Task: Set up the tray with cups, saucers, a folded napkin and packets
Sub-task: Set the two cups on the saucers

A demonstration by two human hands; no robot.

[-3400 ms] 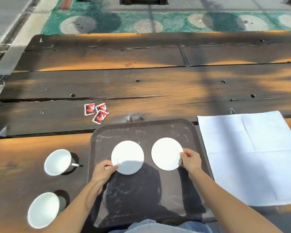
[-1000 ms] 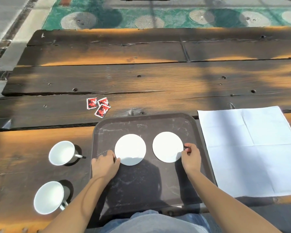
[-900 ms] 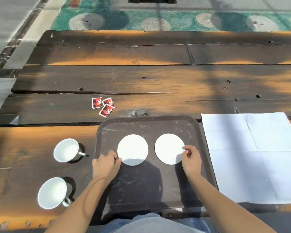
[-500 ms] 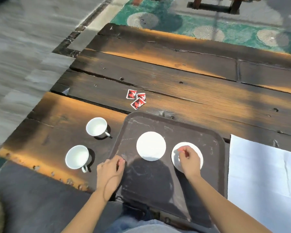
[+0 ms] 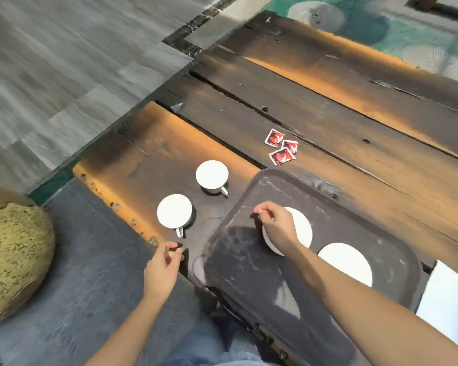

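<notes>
White cups: on table, beside tray
Left hand: fingers curled, empty
Right hand: over saucer, seemingly empty

Two cups, two saucers, three packets (red), one tray, one napkin

Harsh sunlight, hard shadows across the table, motion blur, wide-angle edge warping.

We are finding no readable text, brand, number or sign; the three red packets lying on the bench are showing only a blurred dark-and-white print.
</notes>
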